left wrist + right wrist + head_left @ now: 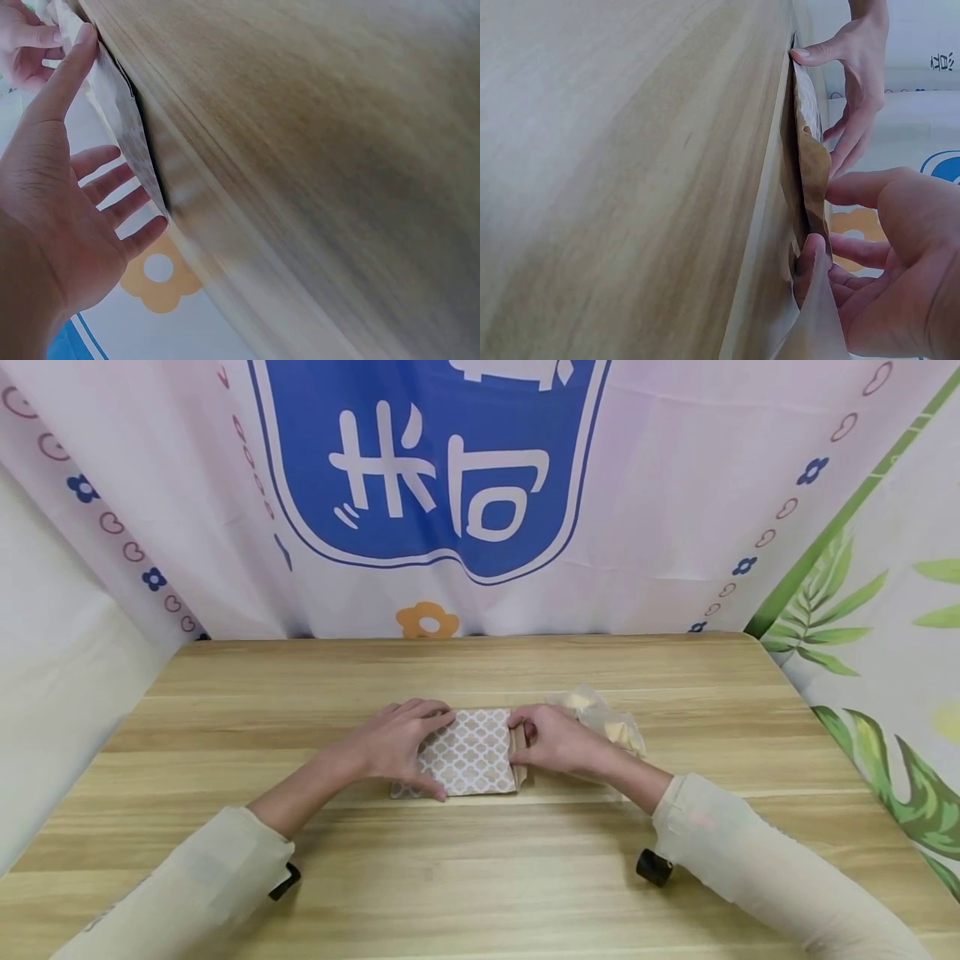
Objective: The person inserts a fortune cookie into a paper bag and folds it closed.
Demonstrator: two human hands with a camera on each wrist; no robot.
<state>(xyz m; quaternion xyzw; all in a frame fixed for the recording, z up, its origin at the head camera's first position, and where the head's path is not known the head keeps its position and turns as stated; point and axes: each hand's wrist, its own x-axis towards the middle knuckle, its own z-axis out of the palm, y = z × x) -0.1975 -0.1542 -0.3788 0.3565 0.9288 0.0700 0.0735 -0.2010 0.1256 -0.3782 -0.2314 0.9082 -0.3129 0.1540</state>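
Note:
A flat paper bag (476, 752) with a white lattice print on beige lies on the table in the head view. My left hand (396, 747) rests across its left part, thumb at the near edge and fingers toward the far edge; in the left wrist view those fingers are spread and fairly straight. At the bag's right end, my right hand (562, 742) pinches the brown mouth. The right wrist view shows the crumpled brown paper (814, 169) of that mouth between thumb and fingers. Clear packets (621, 731) with pale yellow pieces lie just behind the right hand.
The wood-grain table (450, 877) ends at a printed curtain (637, 527) along the back. A leaf-patterned cloth (885, 635) hangs at the right side. Black wrist mounts (654, 867) stick out below both sleeves.

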